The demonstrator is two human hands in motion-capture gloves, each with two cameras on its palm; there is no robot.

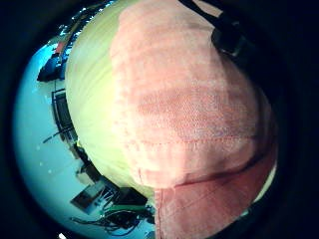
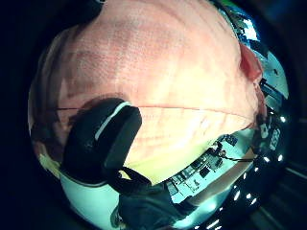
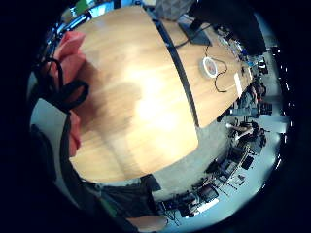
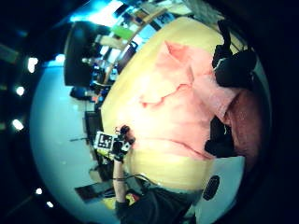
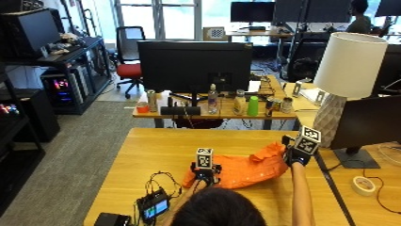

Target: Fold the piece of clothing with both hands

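The orange garment [image 5: 241,170] lies bunched on the wooden table [image 5: 150,153] — soft, light, likely to sag; the left hand [image 5: 204,175] grips its near edge; the right hand [image 5: 294,155] pinches its raised far corner; hems look the best hold

1. My left hand [image 5: 205,175] wears a black glove; the outside view shows little beyond its dark back and fingers.
2. My right hand [image 5: 296,156] wears a matching black glove.
3. Below the right hand, the forearm is bare, with no sleeve reaching the wrist.
4. Below and between the two hands, the top of my head shows dark hair.
5. In the left thumb side palm view, a gloved black finger [image 2: 98,140] looks rounded and smooth, with a pale stripe along it.
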